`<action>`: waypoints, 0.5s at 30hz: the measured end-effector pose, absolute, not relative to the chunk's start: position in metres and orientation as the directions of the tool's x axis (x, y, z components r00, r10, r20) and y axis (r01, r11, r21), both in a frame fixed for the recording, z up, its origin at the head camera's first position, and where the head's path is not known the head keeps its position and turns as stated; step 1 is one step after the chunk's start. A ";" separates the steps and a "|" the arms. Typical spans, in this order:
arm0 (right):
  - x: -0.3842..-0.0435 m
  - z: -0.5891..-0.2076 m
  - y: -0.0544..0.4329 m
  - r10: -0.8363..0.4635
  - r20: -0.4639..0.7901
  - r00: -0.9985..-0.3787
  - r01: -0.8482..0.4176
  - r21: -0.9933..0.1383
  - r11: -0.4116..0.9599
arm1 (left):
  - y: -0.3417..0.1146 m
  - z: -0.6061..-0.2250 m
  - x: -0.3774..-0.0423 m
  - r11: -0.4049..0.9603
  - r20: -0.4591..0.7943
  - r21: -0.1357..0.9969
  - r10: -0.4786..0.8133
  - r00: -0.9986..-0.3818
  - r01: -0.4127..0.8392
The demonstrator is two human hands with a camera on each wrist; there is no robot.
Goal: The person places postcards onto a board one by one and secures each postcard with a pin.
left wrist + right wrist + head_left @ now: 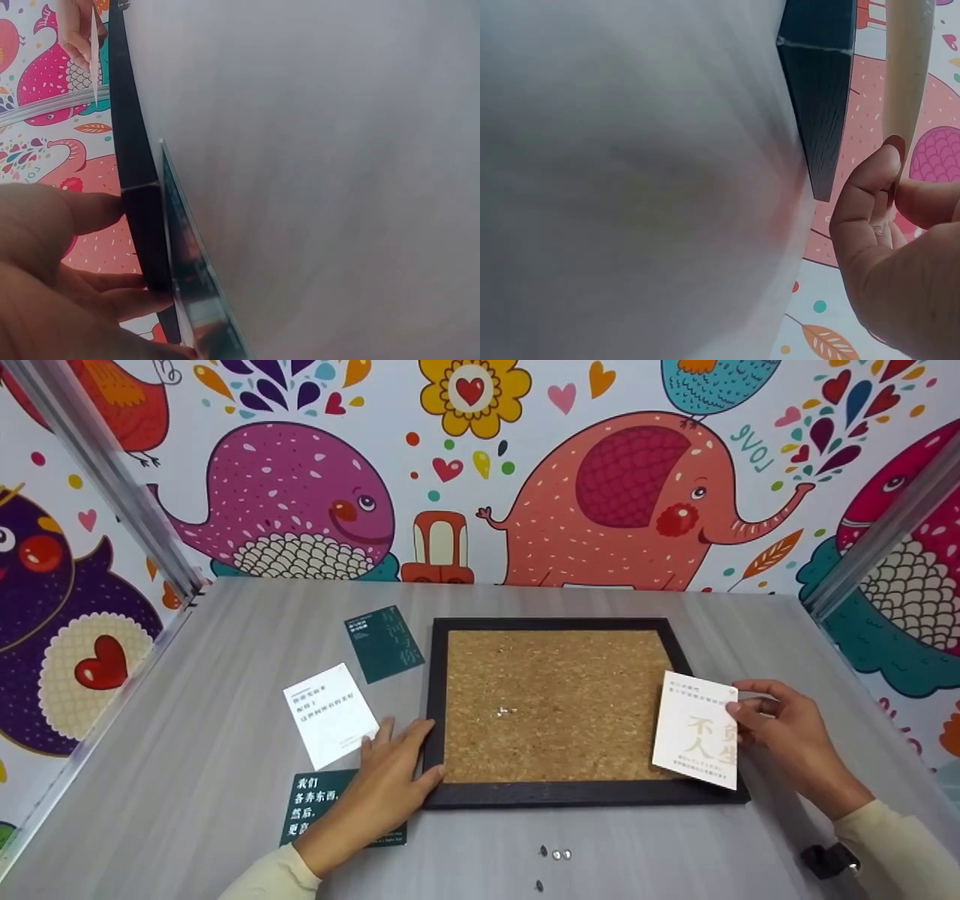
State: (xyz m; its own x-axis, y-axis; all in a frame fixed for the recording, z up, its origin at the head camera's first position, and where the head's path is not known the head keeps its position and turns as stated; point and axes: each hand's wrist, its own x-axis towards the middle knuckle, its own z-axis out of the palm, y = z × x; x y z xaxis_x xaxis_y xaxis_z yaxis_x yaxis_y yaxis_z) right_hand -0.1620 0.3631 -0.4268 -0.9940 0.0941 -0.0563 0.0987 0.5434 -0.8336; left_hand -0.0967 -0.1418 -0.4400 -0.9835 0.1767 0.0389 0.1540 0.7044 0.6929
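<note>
A black-framed cork board [555,705] lies on the table in the head view. My right hand [787,731] pinches a white card [694,727] by its right edge between thumb and fingers. The card is tilted, printed with gold characters, and overlaps the board's lower right corner. In the right wrist view the card [906,71] shows nearly edge-on above the thumb. My left hand [394,784] touches the frame's lower left corner with thumb and fingers spread along its edge. Under its wrist lies a green card [307,795], partly hidden by the forearm.
Left of the board lie another white card [330,712] and a dark green card [384,643]. Several small pins [556,855] lie on the table in front of the board. Small shiny pieces [504,711] sit on the cork. A patterned wall [465,472] stands behind the table.
</note>
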 end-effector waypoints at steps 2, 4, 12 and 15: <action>-0.163 -0.427 0.361 0.091 -0.063 -0.994 0.103 -0.834 0.542 | -0.142 -0.440 -0.097 0.704 0.036 0.694 0.177 -0.984 0.152; -0.165 -0.426 0.359 0.088 -0.070 -0.994 0.107 -0.837 0.537 | -0.143 -0.439 -0.097 0.703 0.036 0.695 0.177 -0.983 0.152; -0.168 -0.425 0.353 0.089 -0.079 -0.993 0.114 -0.846 0.521 | -0.143 -0.439 -0.097 0.699 0.048 0.695 0.187 -0.981 0.167; -0.170 -0.424 0.349 0.083 -0.071 -0.994 0.104 -0.853 0.511 | -0.143 -0.440 -0.097 0.704 0.051 0.690 0.186 -0.981 0.170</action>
State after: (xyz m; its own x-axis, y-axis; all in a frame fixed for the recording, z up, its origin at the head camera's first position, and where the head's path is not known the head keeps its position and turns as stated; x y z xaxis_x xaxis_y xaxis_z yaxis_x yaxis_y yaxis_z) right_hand -0.1699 0.3489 -0.4238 -0.9940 0.0830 -0.0710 0.1036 0.5115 -0.8530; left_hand -0.0968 -0.1430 -0.4395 -0.9811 0.1864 0.0513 0.1697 0.7038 0.6898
